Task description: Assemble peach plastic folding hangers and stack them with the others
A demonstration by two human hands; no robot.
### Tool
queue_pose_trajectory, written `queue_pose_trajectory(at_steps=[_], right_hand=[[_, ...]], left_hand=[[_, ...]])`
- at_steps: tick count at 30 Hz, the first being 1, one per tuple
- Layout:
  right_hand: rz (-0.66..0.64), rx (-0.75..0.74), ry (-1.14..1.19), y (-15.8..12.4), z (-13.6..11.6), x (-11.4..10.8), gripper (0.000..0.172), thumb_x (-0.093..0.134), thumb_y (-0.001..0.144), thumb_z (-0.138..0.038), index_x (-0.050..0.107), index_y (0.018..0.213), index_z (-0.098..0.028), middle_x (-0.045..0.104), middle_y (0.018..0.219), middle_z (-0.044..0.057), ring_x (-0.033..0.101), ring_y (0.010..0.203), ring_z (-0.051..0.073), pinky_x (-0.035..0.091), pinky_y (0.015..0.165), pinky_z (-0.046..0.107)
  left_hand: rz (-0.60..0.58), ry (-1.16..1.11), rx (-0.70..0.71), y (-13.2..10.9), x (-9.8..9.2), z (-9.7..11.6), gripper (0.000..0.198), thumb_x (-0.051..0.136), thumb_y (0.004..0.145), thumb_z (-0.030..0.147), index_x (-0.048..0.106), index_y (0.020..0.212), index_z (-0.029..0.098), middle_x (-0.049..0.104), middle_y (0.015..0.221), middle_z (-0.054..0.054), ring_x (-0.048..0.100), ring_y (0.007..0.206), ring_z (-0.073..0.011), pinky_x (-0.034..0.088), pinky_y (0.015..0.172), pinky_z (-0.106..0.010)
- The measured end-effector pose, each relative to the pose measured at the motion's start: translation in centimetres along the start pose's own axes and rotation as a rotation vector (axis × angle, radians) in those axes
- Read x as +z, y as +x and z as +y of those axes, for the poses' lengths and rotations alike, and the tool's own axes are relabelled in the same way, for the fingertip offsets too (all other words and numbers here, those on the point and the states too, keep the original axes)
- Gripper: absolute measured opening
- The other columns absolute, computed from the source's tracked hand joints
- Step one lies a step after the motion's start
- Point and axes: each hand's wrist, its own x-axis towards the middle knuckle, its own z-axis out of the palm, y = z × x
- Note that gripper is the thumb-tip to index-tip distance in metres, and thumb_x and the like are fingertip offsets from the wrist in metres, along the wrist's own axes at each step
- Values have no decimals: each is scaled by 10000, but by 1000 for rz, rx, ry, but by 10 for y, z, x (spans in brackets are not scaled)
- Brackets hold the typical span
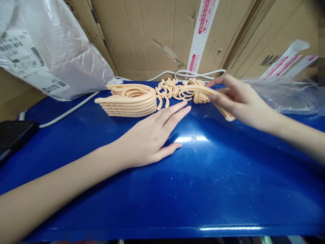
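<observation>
My right hand (236,96) pinches a cream plastic hanger arm (224,113), a curved piece slanting down toward the table. My left hand (153,135) is open and holds nothing. Its fingers stretch toward the loose parts, and its palm is low over the blue table. Just beyond it lies a neat stack of cream hanger arms (129,105). Small C-shaped and S-shaped hook pieces (166,88) are heaped in the middle. To their right, partly behind my right fingers, sits another bunch of cream hanger arms (199,97).
Large cardboard boxes (147,37) stand along the back of the blue table (177,196). A wrapped parcel (58,51) leans at back left, near a black device (17,137) and a white cable (68,110). Clear plastic film (286,95) lies at the right.
</observation>
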Motion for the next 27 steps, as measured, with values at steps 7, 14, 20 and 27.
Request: queue_pose_trajectory(at_steps=[7,14,20,27], right_hand=[[-278,-333,-187,-36,-12,25,324,409,987,-349,493,1266,-205,689,749,-4,605,535,152,428,539,267],[-220,-504,-247,-38,-8,32,327,374,1011,-305,530,1249,-143,734,978,73,679,695,162,432,558,253],[-188,-392,-231,-39,-8,33,303,443,976,-336,532,1200,-153,686,749,-3,597,543,121,374,500,227],[-169,-401,-216,-38,-9,34,337,436,986,-408,564,1149,-141,571,631,-41,471,456,82,319,462,208]], left_hand=[[122,32,115,2,5,0,496,454,997,346,383,1408,79,505,1413,-163,498,1289,-262,414,1088,-400],[123,31,87,3,7,-2,286,458,992,208,572,1231,99,667,1017,-70,630,931,-197,487,785,-293],[104,12,46,2,6,-5,274,484,979,218,584,1225,152,637,1019,-35,619,927,-175,461,758,-270],[104,-20,45,1,7,-6,294,444,1000,186,565,1265,152,628,1097,-46,598,990,-160,461,832,-265]])
